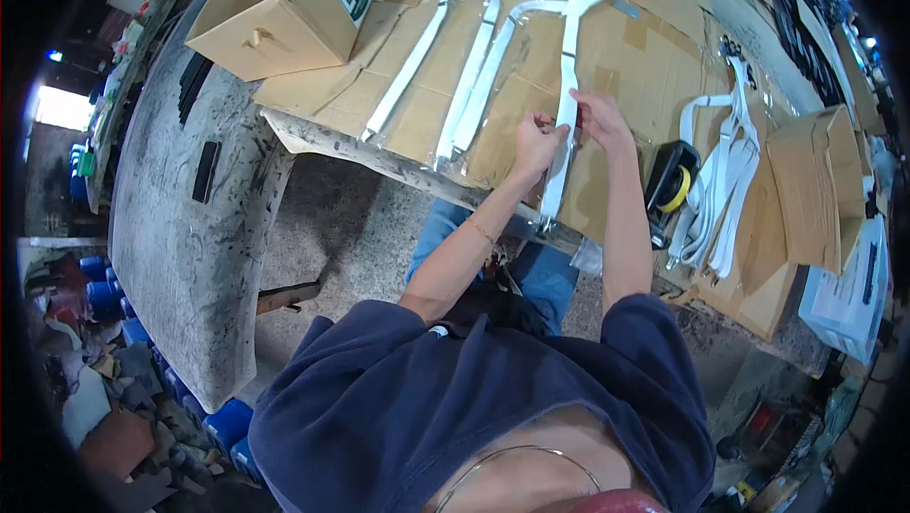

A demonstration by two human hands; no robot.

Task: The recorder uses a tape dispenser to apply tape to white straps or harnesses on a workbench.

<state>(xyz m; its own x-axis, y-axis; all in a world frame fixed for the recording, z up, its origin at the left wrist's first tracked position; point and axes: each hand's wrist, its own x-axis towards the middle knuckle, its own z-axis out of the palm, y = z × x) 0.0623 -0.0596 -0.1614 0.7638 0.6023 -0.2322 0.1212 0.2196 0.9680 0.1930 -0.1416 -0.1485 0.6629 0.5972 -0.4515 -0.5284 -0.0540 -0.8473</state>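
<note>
The left grip (540, 146) hides part of the white strap (558, 172), its exact hold unclear.

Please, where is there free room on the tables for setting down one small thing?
Bare cardboard shows between the right hand and the tape dispenser, and bare grey table below the lower black bar at left. Crowded: the right side, where tape dispenser, strap pile and open carton stand close, and the middle, where white straps lie.

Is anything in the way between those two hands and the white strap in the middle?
Nothing that I can see. The left hand and the right hand both touch the white strap.
</note>
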